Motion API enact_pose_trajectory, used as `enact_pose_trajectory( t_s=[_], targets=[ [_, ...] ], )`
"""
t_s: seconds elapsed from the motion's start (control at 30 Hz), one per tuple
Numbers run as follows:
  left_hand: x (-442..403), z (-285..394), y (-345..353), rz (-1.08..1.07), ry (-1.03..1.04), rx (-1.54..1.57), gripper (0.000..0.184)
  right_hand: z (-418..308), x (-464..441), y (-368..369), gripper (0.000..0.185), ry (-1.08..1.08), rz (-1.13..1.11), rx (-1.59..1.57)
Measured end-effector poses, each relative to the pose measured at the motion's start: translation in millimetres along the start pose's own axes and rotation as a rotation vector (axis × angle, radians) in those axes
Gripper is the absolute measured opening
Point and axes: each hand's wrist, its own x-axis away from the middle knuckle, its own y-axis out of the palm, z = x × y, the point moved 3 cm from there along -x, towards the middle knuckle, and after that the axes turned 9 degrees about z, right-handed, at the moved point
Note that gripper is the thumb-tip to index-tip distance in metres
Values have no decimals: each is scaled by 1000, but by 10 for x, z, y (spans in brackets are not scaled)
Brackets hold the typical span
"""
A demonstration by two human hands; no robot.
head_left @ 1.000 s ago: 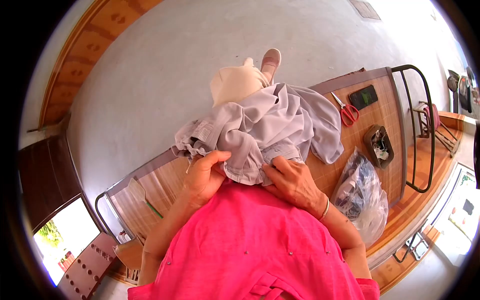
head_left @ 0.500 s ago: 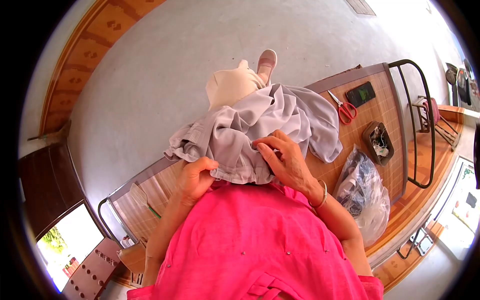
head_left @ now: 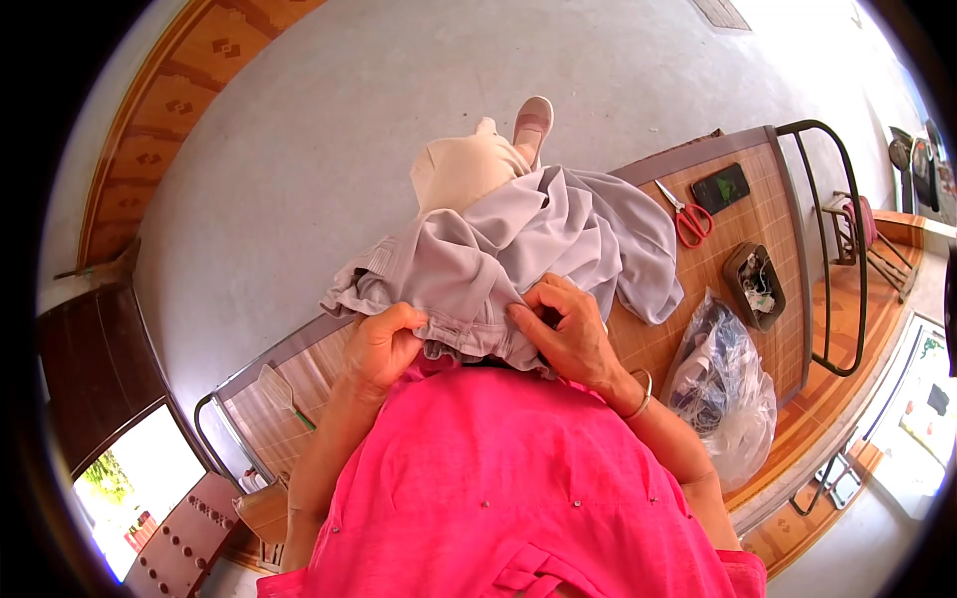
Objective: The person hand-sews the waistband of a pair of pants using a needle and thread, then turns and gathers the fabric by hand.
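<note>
Across my lap lies a light grey garment (head_left: 469, 264) with a gathered, elastic-looking edge; whether it is trousers or a skirt I cannot tell. My left hand (head_left: 384, 347) pinches that edge at its left part, thumb against curled fingers. To the right, my right hand (head_left: 570, 337) grips the same edge between thumb and bent fingers. A stretch of the seamed edge runs between both hands, close to my pink top. Folds of the cloth spill right onto the bench. If anything small is held in the fingertips, it is hidden.
On the bamboo-topped bench (head_left: 638, 344) at my right lie red-handled scissors (head_left: 686, 214), a phone (head_left: 720, 187), a small box of odds and ends (head_left: 755, 286) and a clear plastic bag (head_left: 723, 399). A fly swatter (head_left: 282, 392) lies at the left. Metal rails (head_left: 847, 249) bound the bench's ends.
My right hand has shifted slightly down, its fingers now closer to the edge. The left hand has risen a little, and the edge between them sits straighter.
</note>
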Motion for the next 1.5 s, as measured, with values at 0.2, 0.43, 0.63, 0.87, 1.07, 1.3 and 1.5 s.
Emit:
enact_pose_trajectory(
  t_s=[0.2,0.43,0.63,0.87,1.07,1.3,1.5],
  targets=[
    [76,-58,175,-7,-71,-27,47,-93,-84,6,19,44,41,-60],
    [70,-189,194,48,-94,-75,42,-104,-196,104,19,65,41,-51],
    [44,-205,172,108,-31,-70,40,-36,-142,137,17,50,146,-94],
    [143,-276,265,8,-163,-162,34,-52,-146,113,18,68,171,-145],
    [126,-317,283,79,-17,-88,38,13,-110,126,21,46,246,-74],
    [174,-314,380,44,-17,-129,40,64,-110,140,23,141,241,-200],
    [211,-362,385,83,-55,-144,41,63,-103,158,24,168,212,-228]
  ],
)
